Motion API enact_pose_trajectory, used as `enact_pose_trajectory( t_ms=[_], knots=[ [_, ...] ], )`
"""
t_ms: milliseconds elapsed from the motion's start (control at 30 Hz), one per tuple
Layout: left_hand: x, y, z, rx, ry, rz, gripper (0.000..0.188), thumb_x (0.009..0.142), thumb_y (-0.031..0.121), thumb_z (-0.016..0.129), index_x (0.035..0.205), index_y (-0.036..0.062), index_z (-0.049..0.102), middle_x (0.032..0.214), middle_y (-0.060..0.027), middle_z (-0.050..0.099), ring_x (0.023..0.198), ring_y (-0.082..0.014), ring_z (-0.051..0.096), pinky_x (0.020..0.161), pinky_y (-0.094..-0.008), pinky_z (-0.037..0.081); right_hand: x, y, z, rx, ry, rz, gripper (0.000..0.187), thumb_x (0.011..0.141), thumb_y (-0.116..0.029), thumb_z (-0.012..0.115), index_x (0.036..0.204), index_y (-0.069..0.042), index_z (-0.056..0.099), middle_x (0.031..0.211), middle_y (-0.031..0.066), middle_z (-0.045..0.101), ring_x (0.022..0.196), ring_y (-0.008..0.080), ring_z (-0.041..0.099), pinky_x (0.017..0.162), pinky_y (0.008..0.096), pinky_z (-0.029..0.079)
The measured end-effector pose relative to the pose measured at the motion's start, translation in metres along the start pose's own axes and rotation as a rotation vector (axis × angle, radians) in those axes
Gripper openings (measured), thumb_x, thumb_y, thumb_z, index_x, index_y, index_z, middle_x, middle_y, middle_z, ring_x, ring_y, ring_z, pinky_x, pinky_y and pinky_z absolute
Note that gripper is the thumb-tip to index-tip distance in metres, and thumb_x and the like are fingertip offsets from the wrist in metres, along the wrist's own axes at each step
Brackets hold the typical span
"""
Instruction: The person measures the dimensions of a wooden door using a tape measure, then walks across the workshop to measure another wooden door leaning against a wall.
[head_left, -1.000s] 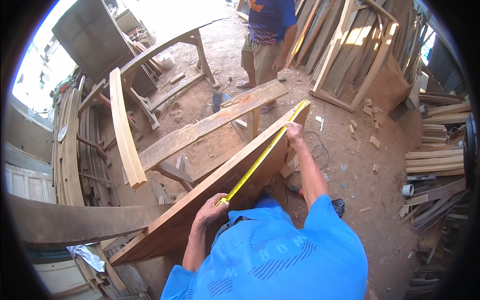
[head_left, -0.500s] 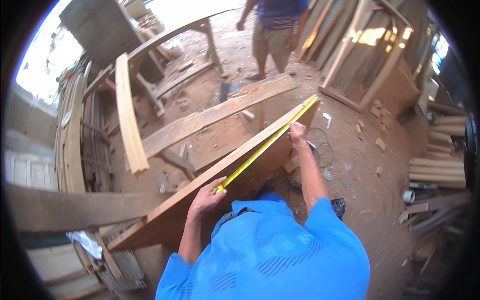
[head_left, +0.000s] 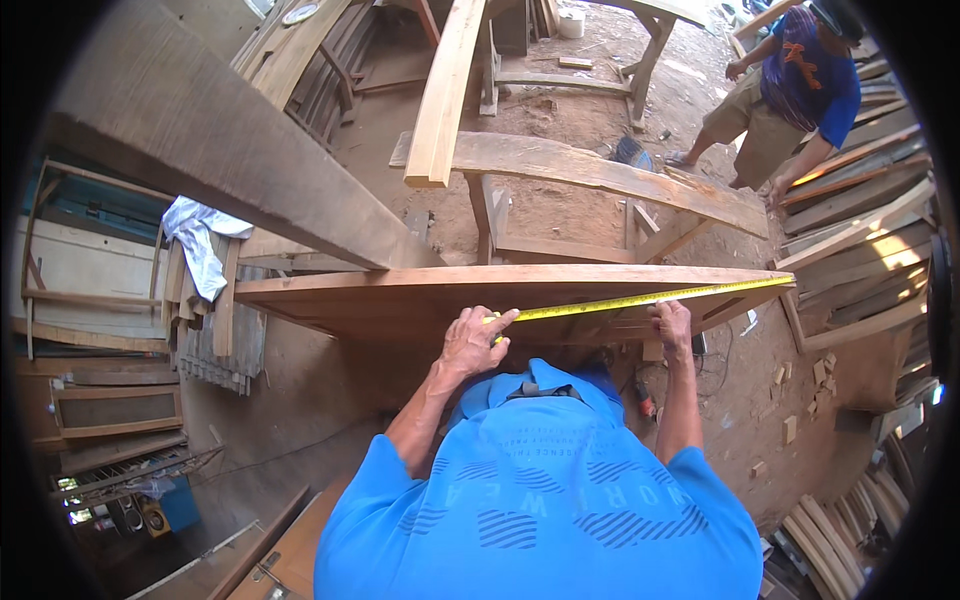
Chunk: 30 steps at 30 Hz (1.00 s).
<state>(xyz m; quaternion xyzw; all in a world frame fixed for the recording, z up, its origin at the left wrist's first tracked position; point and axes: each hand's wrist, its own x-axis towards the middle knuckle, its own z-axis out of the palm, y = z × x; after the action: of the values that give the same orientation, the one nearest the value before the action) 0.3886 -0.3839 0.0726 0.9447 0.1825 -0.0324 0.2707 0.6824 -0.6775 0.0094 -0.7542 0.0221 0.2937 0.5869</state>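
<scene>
My left hand [head_left: 470, 341] is closed around the case of a yellow tape measure [head_left: 590, 305], its index finger pointing along the blade. The blade runs out to the right, over the upper part of a brown wooden panel [head_left: 400, 300] standing on edge, and reaches the panel's right end. Part-way along, my right hand [head_left: 671, 325] is closed at the blade, fingers curled against its lower edge. Most of the case is hidden in my left palm.
A thick beam [head_left: 230, 150] slants down to the panel from the upper left. Beyond stands a rough plank bench [head_left: 600, 180], with a pale timber [head_left: 445, 110] across it. Another person [head_left: 800, 90] is at upper right. Offcuts [head_left: 790, 430] and a red-handled tool [head_left: 645, 402] lie on the ground.
My view has swung round, so the panel now lies level across it instead of slanting. My right hand sits farther from the tape's far end. The other person appears farther right, bent over.
</scene>
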Motion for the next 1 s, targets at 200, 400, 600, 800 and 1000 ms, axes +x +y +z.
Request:
enact_pose_trajectory(
  t_ms=[200,400,600,800,1000],
  knots=[
    [-0.018,-0.066,-0.022,0.170,0.174,-0.007,0.056,0.078,0.027,0.073,0.134,0.0301,0.063,0.114,-0.0150,0.059,0.105,-0.0330,0.056,0.085,-0.0471,0.049,-0.029,-0.015,0.049,-0.115,-0.184,0.092,0.018,0.099,-0.020,0.058,0.103,-0.003,0.062,0.078,-0.0013,0.062,0.058,0.0012,0.047,0.052,0.0186,0.040],
    [-0.012,-0.108,-0.043,0.252,0.233,-0.018,0.058,0.078,0.024,0.075,0.135,0.0285,0.062,0.119,-0.0166,0.056,0.108,-0.0355,0.055,0.089,-0.0472,0.048,-0.043,0.012,0.082,-0.256,-0.334,0.084,0.025,0.098,-0.024,0.059,0.105,0.000,0.064,0.084,0.0038,0.066,0.063,0.0059,0.054,0.059,0.0225,0.047],
    [0.001,-0.127,-0.041,0.250,0.234,-0.011,0.058,0.079,0.024,0.074,0.135,0.0282,0.062,0.125,-0.0172,0.056,0.111,-0.0371,0.055,0.092,-0.0488,0.049,-0.054,0.030,0.092,-0.413,-0.366,0.023,0.032,0.096,-0.023,0.056,0.108,0.005,0.065,0.085,0.0069,0.069,0.070,0.0110,0.059,0.066,0.0286,0.051],
    [0.003,-0.133,-0.040,0.213,0.216,-0.006,0.057,0.077,0.024,0.076,0.133,0.0301,0.064,0.126,-0.0125,0.056,0.111,-0.0346,0.055,0.092,-0.0483,0.049,-0.060,0.036,0.091,-0.428,-0.357,0.066,0.024,0.099,-0.021,0.057,0.104,0.000,0.065,0.085,0.0028,0.067,0.069,0.0081,0.056,0.064,0.0257,0.050],
    [0.004,-0.134,-0.044,0.200,0.201,-0.001,0.056,0.077,0.023,0.075,0.132,0.0292,0.065,0.127,-0.0134,0.059,0.114,-0.0348,0.055,0.098,-0.0455,0.047,-0.063,0.028,0.101,-0.436,-0.375,0.051,0.024,0.099,-0.022,0.057,0.103,0.001,0.065,0.084,0.0029,0.066,0.067,0.0084,0.055,0.064,0.0264,0.050]
  ],
)
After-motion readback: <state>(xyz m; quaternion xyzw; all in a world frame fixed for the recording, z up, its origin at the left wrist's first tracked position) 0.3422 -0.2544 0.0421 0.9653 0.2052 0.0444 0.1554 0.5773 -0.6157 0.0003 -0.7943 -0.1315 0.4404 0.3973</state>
